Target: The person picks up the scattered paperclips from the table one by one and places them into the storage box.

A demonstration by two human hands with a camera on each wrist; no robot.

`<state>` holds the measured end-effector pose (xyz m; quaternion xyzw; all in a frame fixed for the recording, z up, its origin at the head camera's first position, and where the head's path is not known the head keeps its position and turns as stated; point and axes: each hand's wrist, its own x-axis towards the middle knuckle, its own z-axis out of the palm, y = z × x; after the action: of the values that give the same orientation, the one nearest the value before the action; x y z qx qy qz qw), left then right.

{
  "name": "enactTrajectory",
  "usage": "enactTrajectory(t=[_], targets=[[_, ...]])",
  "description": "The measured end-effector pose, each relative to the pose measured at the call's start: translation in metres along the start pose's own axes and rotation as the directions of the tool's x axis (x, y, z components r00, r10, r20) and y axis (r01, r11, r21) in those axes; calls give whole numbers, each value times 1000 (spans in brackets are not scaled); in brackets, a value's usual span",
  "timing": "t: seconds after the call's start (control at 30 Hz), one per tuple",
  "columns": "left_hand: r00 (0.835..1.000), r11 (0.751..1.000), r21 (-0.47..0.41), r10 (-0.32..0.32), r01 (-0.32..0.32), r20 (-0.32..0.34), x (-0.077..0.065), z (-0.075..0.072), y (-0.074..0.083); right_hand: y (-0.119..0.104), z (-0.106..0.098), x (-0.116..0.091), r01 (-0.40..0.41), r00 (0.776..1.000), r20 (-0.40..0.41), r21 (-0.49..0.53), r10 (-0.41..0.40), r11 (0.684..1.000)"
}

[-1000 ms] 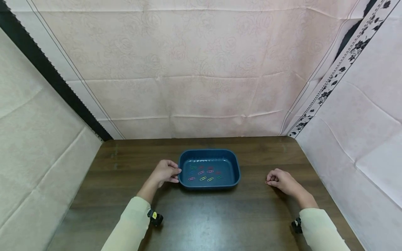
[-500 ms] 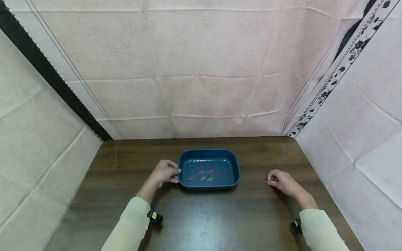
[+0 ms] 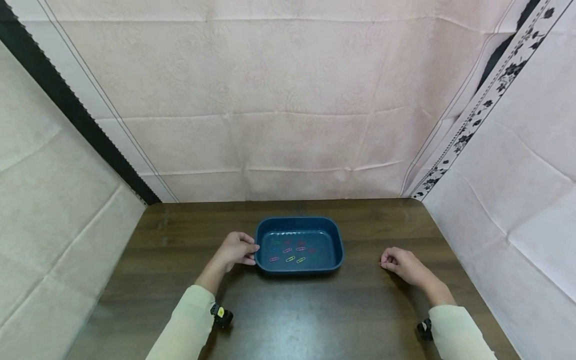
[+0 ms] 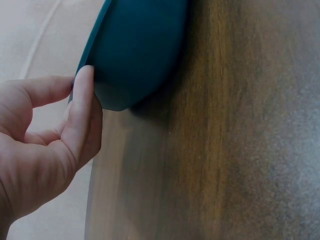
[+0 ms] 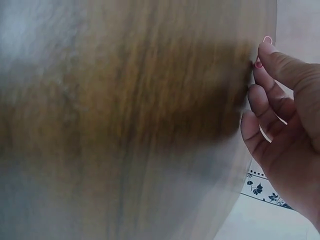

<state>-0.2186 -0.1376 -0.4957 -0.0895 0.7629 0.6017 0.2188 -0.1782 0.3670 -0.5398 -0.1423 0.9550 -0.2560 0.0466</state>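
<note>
A dark blue rectangular tray [image 3: 299, 271] stands on the wooden table, with several coloured paper clips [image 3: 290, 259] scattered over its floor. My left hand [image 3: 235, 250] pinches the tray's left rim; in the left wrist view the thumb and fingers [image 4: 83, 85] sit on either side of that edge. Well to the right of the tray, low over the table, my right hand [image 3: 403, 263] pinches a small red paper clip [image 5: 267, 39] between thumb and index finger. Most of this clip is hidden by the fingertips, and one loop sticks out past the thumb.
The brown wooden table [image 3: 288, 320] ends at a back edge against a pale patterned cloth [image 3: 288, 100]. Similar cloths hang at the left and right, the right one with a black floral border [image 3: 465, 132]. A small black camera is strapped to each wrist.
The left hand and the tray keep their places. The right hand shifts only slightly, still holding the paper clip. The whole head view tilts a little upward.
</note>
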Motion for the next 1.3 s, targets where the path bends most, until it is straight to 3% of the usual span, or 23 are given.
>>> enactTrajectory(t=[0.3, 0.5, 1.3], targets=[[1000, 1000, -1, 1, -1, 5, 3, 2, -2, -11, -7, 1, -21, 1000, -12, 49, 22, 999], [1000, 1000, 1, 1, -1, 2, 3, 3, -2, -22, -14, 7, 8, 999, -47, 58, -6, 998], [1000, 1000, -8, 0, 0, -10, 0, 2, 0, -74, -44, 50, 116, 993, -35, 115, -112, 987]])
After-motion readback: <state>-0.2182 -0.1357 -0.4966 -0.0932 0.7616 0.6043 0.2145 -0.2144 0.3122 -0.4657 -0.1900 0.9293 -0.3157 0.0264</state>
